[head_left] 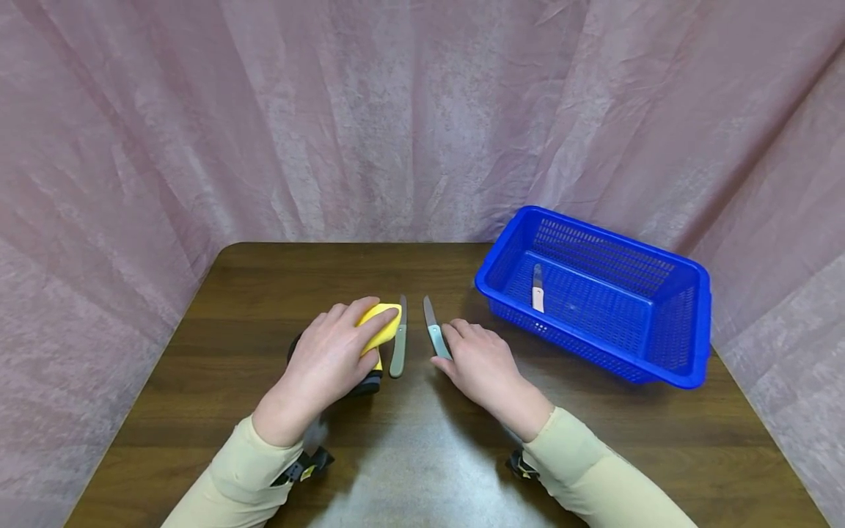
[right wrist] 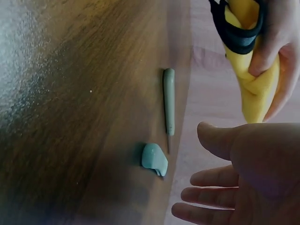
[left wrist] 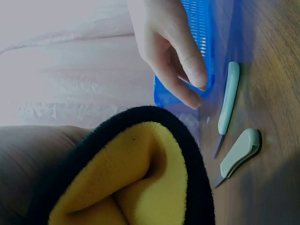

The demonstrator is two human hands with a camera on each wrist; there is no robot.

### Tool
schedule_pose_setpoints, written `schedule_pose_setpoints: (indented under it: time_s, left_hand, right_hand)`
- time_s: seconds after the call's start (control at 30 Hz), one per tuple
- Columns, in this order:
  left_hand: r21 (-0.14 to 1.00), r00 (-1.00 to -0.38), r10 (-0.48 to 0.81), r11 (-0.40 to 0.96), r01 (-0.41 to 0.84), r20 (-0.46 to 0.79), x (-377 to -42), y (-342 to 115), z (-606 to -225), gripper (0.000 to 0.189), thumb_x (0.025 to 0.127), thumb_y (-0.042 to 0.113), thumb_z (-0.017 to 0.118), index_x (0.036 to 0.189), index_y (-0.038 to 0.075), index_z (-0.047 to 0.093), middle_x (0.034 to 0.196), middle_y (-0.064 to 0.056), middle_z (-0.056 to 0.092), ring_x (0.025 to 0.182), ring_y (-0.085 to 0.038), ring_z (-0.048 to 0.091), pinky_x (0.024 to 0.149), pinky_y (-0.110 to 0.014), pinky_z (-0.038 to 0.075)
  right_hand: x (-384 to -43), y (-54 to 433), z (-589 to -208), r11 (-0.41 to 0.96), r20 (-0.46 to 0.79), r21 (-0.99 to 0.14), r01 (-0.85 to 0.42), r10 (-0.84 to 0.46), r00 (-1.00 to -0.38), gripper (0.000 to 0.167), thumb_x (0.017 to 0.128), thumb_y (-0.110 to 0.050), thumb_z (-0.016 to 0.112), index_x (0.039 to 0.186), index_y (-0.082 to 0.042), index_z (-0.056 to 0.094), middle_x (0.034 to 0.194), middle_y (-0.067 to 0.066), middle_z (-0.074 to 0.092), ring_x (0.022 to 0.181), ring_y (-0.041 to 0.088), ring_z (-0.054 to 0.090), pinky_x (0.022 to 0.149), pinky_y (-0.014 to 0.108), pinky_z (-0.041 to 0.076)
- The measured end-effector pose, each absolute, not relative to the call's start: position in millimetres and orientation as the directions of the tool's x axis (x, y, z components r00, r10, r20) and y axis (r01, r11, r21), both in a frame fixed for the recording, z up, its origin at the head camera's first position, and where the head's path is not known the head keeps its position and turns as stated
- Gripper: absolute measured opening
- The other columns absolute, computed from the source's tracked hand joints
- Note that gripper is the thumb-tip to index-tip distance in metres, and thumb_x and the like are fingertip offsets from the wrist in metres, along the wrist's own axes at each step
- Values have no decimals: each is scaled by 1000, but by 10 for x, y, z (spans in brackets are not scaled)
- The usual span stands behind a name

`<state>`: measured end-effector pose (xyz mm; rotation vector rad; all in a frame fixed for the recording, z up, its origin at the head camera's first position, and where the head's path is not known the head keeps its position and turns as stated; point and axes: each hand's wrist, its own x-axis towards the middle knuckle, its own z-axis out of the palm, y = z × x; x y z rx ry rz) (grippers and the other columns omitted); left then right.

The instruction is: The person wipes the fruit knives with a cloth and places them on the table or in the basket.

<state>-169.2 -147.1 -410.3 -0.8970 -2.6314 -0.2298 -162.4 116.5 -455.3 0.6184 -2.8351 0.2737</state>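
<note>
My left hand [head_left: 326,359] grips a folded yellow cloth [head_left: 385,331] with a dark border. Just right of the cloth lies a green-handled knife [head_left: 399,348] on the table, blade pointing away from me. A light-blue-handled knife [head_left: 437,339] lies beside it, tilted slightly left. My right hand [head_left: 480,361] hovers over the light blue handle, overlapping it in the head view. In the right wrist view the fingers [right wrist: 208,195] are loosely spread, apart from both knives. The cloth's fold [left wrist: 136,173] fills the lower left wrist view.
At the right stands a blue plastic basket [head_left: 597,363] with mesh walls. A knife with a pale pink handle [head_left: 538,298] lies inside it, against the near left side. The wooden table [head_left: 422,455] meets a pink curtain [head_left: 370,125] behind.
</note>
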Motion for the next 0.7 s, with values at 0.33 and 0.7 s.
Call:
schedule_pose_setpoints:
  time_s: [0.33, 0.7]
  left_hand:
    - [25, -729, 563, 784, 620, 390, -1699, -1480, -4137, 60, 86, 11, 87, 144, 18, 74, 143, -18, 66, 104, -40, 69, 80, -51, 59]
    - [24, -726, 572, 779, 627, 381, -1700, -1460, -4144, 60, 87, 11, 86, 145, 19, 73, 143, -18, 66, 102, -40, 69, 80, -51, 59]
  right_hand:
    - [-1720, 1068, -4598, 921, 202, -85, -381, -359, -911, 46, 99, -46, 83, 112, -3, 75, 103, 8, 70, 87, 31, 70, 67, 47, 59]
    - [-1832, 999, -4639, 942, 186, -82, -326, -307, -933, 43, 97, -44, 85, 100, -3, 72, 87, 9, 65, 78, 31, 70, 63, 47, 58]
